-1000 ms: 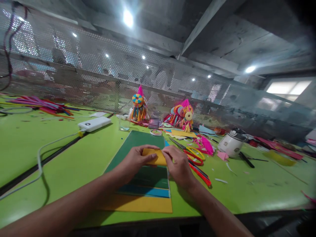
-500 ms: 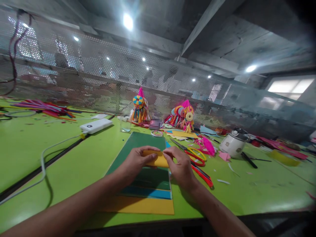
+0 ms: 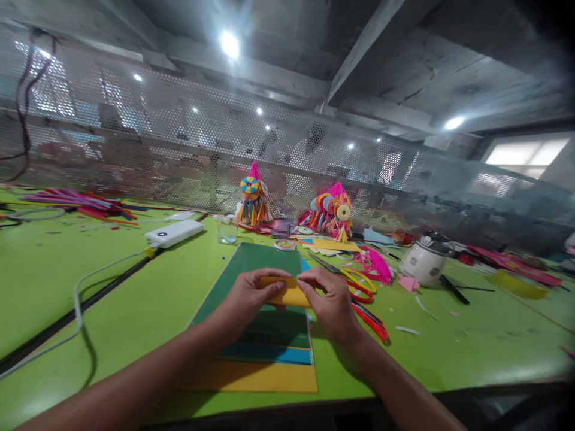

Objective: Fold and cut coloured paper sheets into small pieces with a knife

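Note:
Between my two hands is a small yellow paper strip (image 3: 291,294), pinched at both ends and held just above a stack of sheets. My left hand (image 3: 250,297) grips its left part, thumb in front and fingers behind. On its right part, my right hand (image 3: 330,302) closes thumb and fingertips near the upper edge. Below lies a green board (image 3: 256,259), with a blue sheet (image 3: 274,353) and a yellow sheet (image 3: 269,377) showing at its near edge. Scissors with red and yellow handles (image 3: 359,281) and a red cutter knife (image 3: 371,321) lie right of my right hand.
A white power bank (image 3: 174,233) with a cable lies to the left, near a glass (image 3: 227,230). Colourful tasselled paper ornaments (image 3: 254,194) stand at the back. A white pot-like container (image 3: 424,260) is to the right. Paper scraps dot the green table (image 3: 135,323).
Both hands keep their hold on the yellow paper strip and have barely moved. The view has shifted slightly.

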